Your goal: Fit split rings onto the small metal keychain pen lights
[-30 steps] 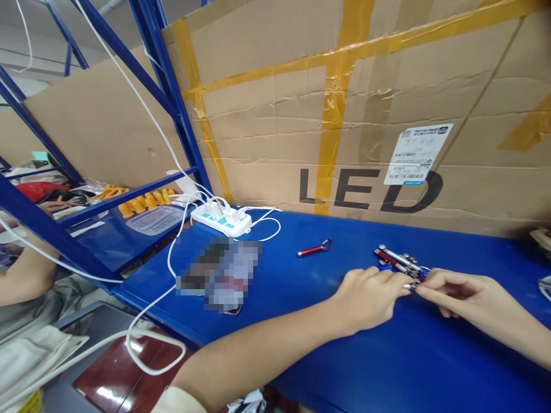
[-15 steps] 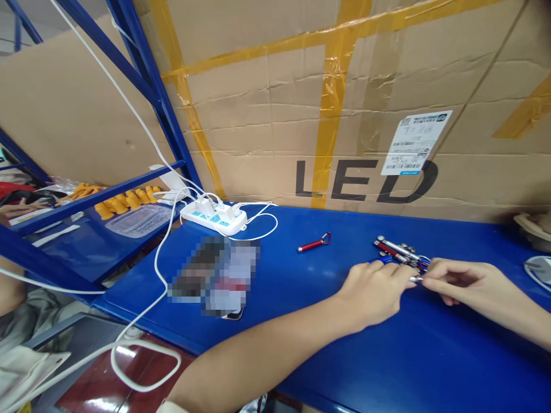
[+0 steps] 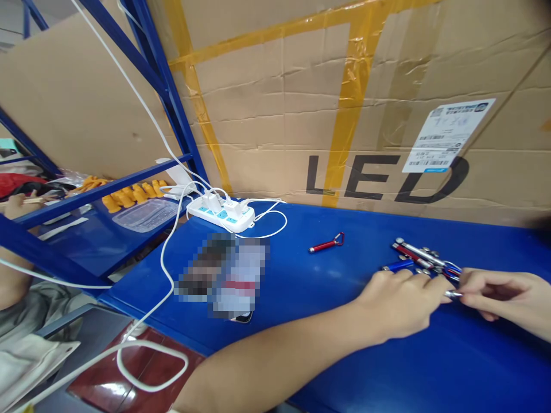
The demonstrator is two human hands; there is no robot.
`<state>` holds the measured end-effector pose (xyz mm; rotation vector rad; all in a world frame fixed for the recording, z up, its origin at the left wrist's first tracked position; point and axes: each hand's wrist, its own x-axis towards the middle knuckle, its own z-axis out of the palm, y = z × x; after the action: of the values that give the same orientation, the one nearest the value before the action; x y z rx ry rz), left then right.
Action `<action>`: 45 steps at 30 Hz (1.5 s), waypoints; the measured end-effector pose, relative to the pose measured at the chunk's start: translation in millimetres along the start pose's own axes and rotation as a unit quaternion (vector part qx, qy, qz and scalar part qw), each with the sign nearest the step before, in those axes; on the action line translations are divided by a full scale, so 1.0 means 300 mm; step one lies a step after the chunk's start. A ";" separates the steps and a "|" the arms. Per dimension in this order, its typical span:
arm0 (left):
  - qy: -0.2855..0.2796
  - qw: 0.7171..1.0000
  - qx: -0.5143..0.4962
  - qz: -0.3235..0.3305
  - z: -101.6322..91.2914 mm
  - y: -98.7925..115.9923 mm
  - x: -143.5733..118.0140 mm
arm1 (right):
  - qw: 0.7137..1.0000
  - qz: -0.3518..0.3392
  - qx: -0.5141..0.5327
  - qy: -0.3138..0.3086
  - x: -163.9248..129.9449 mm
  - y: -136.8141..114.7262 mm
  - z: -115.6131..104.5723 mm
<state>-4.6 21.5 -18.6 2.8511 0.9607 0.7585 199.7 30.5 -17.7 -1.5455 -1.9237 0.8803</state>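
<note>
My left hand is closed over the blue table, its fingertips pinching one end of a small silver metal piece. The thumb and index finger of my right hand are closed at the other end of that piece. Much of it is hidden by my fingers. Just behind my hands lies a pile of small tube-shaped keychain flashlights: a silver one, a red one and a blue one, with small round silver parts among them. Apart from the pile, a red keychain flashlight with a red carabiner clip rests to the left.
A white power strip with plugs and cords stands at the back left. Blurred-out phone-like objects lie in front of it. A large cardboard box rises behind the blue table. Another person's arm shows at far left.
The view has turned slightly, so the table's things appear farther right. Both my hands keep their pinch on the small silver piece, with little other visible motion.
</note>
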 end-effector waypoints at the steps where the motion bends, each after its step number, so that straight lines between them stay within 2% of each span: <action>1: -0.004 1.000 0.000 0.001 -0.003 0.000 0.000 | 1.000 -0.005 -0.001 0.003 0.000 0.004 0.000; 5: -0.016 1.000 -0.006 0.000 -0.010 -0.001 -0.001 | 1.000 -0.010 0.000 0.007 -0.003 0.028 -0.002; 12: 0.010 1.000 -0.002 -0.002 0.006 0.001 -0.007 | 1.000 0.002 -0.002 0.007 -0.001 0.048 -0.006; 19: -0.010 1.000 -0.004 -0.004 -0.003 -0.001 -0.007 | 1.000 0.000 0.001 -0.005 0.007 0.060 -0.010; 24: -0.034 0.999 -0.018 -0.013 -0.011 -0.003 -0.002 | 0.999 -0.013 0.032 0.019 0.003 0.020 0.010; 29: -0.020 0.998 -0.039 -0.045 -0.017 -0.004 -0.001 | 0.993 0.009 0.084 0.079 -0.008 -0.055 0.031; 33: -0.043 0.994 -0.068 -0.070 -0.037 -0.004 -0.003 | 0.989 -0.082 0.068 0.105 -0.020 -0.087 0.031; 39: -0.095 0.980 -0.140 -0.104 -0.065 0.003 0.002 | 0.979 -0.193 0.046 0.044 -0.052 -0.104 0.013; 45: -0.105 0.967 -0.193 -0.126 -0.070 0.039 -0.013 | 0.961 -0.275 0.028 0.022 -0.079 -0.121 0.001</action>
<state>-10.4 7.3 0.4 2.3623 0.9928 0.5344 181.3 2.2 9.7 -0.9040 -2.1155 0.6367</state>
